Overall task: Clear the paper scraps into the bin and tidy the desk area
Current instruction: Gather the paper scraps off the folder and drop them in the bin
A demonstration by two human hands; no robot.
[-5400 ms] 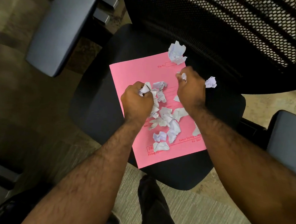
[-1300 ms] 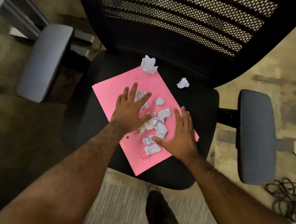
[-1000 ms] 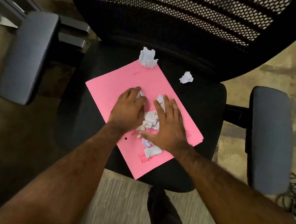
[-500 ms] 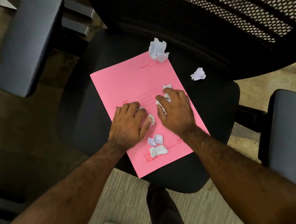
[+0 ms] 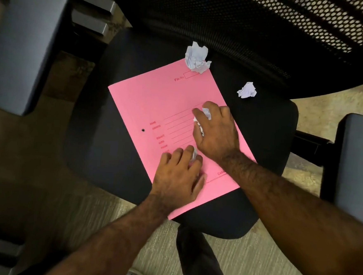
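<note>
- Under both hands, in the head view, lies a pink folder on a black chair seat.
- The left hand has its grip curled shut over small paper scraps.
- The right hand has its grip closed on more scraps, just past the left one.
- Two loose balls are left: a big paper ball far ahead of both grips, and a small paper ball ahead and to the right.
- The right hand is nearer both, I think.
- No bin shows.
</note>
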